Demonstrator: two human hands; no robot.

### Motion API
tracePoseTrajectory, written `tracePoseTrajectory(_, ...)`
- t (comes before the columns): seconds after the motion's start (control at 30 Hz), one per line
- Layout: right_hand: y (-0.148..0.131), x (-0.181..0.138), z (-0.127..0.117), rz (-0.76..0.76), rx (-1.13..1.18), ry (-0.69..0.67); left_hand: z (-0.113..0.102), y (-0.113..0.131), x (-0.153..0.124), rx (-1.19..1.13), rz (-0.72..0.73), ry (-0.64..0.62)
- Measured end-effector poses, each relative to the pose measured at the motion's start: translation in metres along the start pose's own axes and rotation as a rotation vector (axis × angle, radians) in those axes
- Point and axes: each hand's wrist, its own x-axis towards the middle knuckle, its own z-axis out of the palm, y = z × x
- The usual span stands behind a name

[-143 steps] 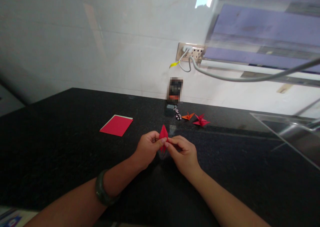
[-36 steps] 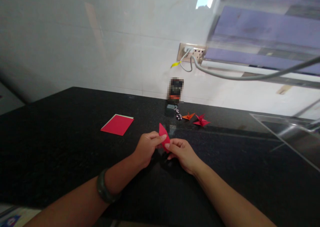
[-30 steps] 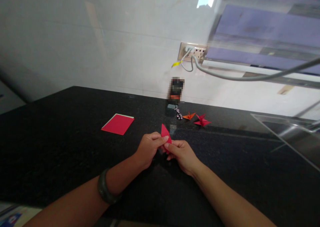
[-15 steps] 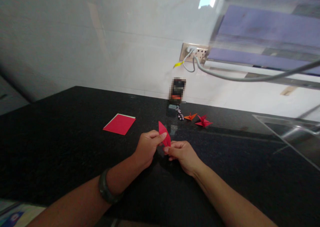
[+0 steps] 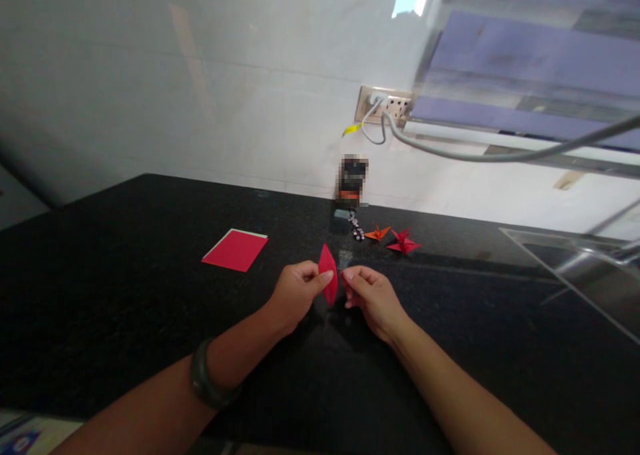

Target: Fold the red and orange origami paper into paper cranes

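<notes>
Fingers [image 5: 321,279] of the left hand [image 5: 295,296] are pinched together on a folded red paper piece [image 5: 328,276], holding it upright, point up, over the middle of the counter [image 5: 125,295]. The right hand [image 5: 374,296] sits just beside it, fingers [image 5: 350,275] loosely curled and gripping nothing that shows. This looks like a pause between creases in an origami fold. A further fold would need the right fingertips back on the free edge while the left keeps the layers aligned. A flat red sheet [image 5: 235,250] lies toward the left, and two finished paper cranes [image 5: 403,242] sit near the far edge.
</notes>
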Motion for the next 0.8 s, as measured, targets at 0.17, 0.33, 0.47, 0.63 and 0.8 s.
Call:
tracePoseTrajectory(0.17,-0.0008,-0.0025,0.0002,-0.081,-0.051,-0.084,0.0008,0.0015,-0.004,0.289,0.221,-0.159)
tracePoseTrajectory(0.33,-0.0019,-0.0033,-0.0008,-0.151,-0.109,-0.101,0.0023,0.0005,-0.0047,0.369,0.208,-0.212)
tracePoseTrajectory(0.47,-0.002,-0.0039,0.0002,-0.131,-0.092,-0.159,0.0027,0.0001,-0.005,0.376,0.18,-0.208)
tracePoseTrajectory(0.63,-0.0022,-0.0056,0.0047,-0.168,-0.083,-0.111,0.0029,0.0012,-0.0062,0.357,0.146,-0.237)
tracePoseTrajectory(0.8,-0.0063,0.0025,-0.0003,-0.05,0.08,0.054,0.0031,-0.0011,-0.0057,0.346,0.142,-0.241)
